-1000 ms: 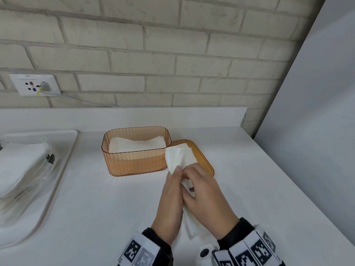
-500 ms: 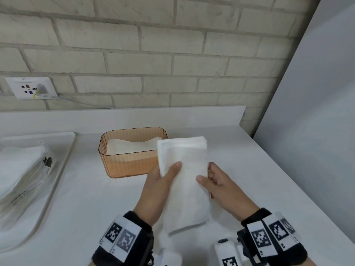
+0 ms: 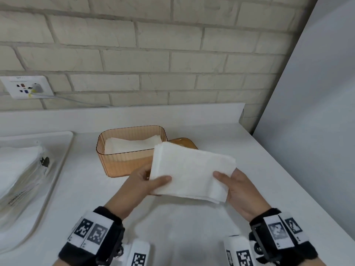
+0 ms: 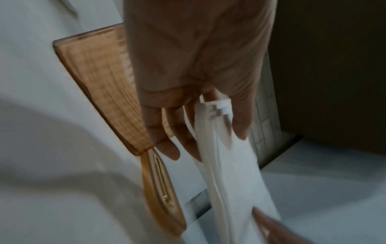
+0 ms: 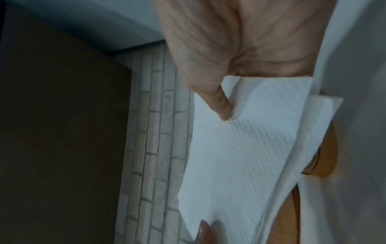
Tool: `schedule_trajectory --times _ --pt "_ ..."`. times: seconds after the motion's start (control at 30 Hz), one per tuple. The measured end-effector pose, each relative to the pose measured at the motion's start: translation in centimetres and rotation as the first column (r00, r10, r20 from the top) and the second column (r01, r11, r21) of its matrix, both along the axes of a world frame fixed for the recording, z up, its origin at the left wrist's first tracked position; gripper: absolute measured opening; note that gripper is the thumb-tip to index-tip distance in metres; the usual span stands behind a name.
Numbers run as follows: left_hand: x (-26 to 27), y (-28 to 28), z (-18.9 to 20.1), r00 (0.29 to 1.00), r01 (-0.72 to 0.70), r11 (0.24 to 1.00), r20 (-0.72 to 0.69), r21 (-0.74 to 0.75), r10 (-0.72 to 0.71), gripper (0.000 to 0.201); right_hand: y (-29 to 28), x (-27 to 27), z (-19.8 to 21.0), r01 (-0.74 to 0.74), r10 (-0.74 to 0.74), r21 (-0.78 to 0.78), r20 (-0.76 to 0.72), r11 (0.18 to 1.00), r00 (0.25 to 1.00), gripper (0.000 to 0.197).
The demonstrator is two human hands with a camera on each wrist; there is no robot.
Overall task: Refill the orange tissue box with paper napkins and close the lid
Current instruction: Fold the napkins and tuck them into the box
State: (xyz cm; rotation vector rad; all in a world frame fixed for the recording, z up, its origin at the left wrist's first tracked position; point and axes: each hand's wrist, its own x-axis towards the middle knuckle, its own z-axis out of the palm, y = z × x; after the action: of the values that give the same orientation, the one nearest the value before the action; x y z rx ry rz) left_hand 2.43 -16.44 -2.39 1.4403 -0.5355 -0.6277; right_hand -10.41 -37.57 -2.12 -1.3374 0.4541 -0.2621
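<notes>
A stack of white paper napkins [image 3: 192,173] lies nearly flat above the counter, held from both ends. My left hand [image 3: 149,184] pinches its left edge, thumb on top. At the right edge my right hand [image 3: 228,181] pinches it the same way. Behind the stack stands the orange ribbed tissue box [image 3: 126,156], lidless, with white napkins [image 3: 132,144] inside. Its orange lid [image 3: 187,142] lies flat to the box's right, mostly hidden by the stack. The left wrist view shows the box [image 4: 100,79], the lid [image 4: 160,189] and the stack [image 4: 234,173]. The napkin stack [image 5: 240,148] fills the right wrist view.
A white tray [image 3: 57,169] at the left holds a wrapped pack of napkins [image 3: 17,175]. A wall socket with a plug and cable [image 3: 28,89] sits on the brick wall. A grey panel [image 3: 317,112] rises at the counter's right edge.
The stack has been turned from upright and lengthwise to lying crosswise and nearly flat. My hands have moved apart to its two ends, and it sits closer to the box.
</notes>
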Motion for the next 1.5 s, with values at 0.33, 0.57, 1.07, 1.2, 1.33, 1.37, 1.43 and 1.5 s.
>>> schedule_trajectory --times 0.33,0.57,1.07,1.2,1.33,1.37,1.43,1.5 --pt "-0.8 -0.5 -1.4 0.985 0.008 0.984 0.168 0.179 -0.039 0.043 1.5 0.6 0.6 -0.164 0.096 -0.474 -0.165 0.865 0.982 0.040" --pt "0.3 0.2 -2.1 0.967 -0.051 0.977 0.254 0.206 -0.003 0.029 0.0 1.0 0.0 -0.072 0.054 -0.522 -0.049 0.850 0.997 0.034" --pt "1.3 0.3 -3.6 0.973 0.105 0.929 0.155 0.354 -0.169 0.064 0.0 1.4 -3.0 -0.267 0.103 -0.541 -0.314 0.797 0.944 0.048" --pt "1.3 0.2 -3.5 0.986 0.025 0.942 0.144 0.336 -0.078 0.042 -0.2 1.8 -2.3 -0.225 0.104 -0.526 -0.249 0.820 0.963 0.043" --pt "1.0 0.2 -3.2 0.984 0.080 0.920 0.115 0.385 -0.134 0.043 0.0 1.8 -2.1 -0.400 0.222 -0.530 -0.367 0.748 0.903 0.047" --pt "1.0 0.3 -3.2 0.985 0.086 0.919 0.108 0.384 -0.137 0.041 -0.1 1.8 -2.1 -0.413 0.227 -0.535 -0.379 0.737 0.897 0.046" --pt "1.2 0.4 -3.2 0.988 0.061 0.939 0.112 0.338 -0.105 0.036 -0.4 2.1 -1.7 -0.382 0.217 -0.537 -0.346 0.752 0.913 0.045" --pt "1.0 0.6 -2.9 0.990 0.039 0.960 0.116 0.278 -0.074 0.034 -0.5 2.4 -1.0 -0.348 0.209 -0.537 -0.303 0.768 0.930 0.046"
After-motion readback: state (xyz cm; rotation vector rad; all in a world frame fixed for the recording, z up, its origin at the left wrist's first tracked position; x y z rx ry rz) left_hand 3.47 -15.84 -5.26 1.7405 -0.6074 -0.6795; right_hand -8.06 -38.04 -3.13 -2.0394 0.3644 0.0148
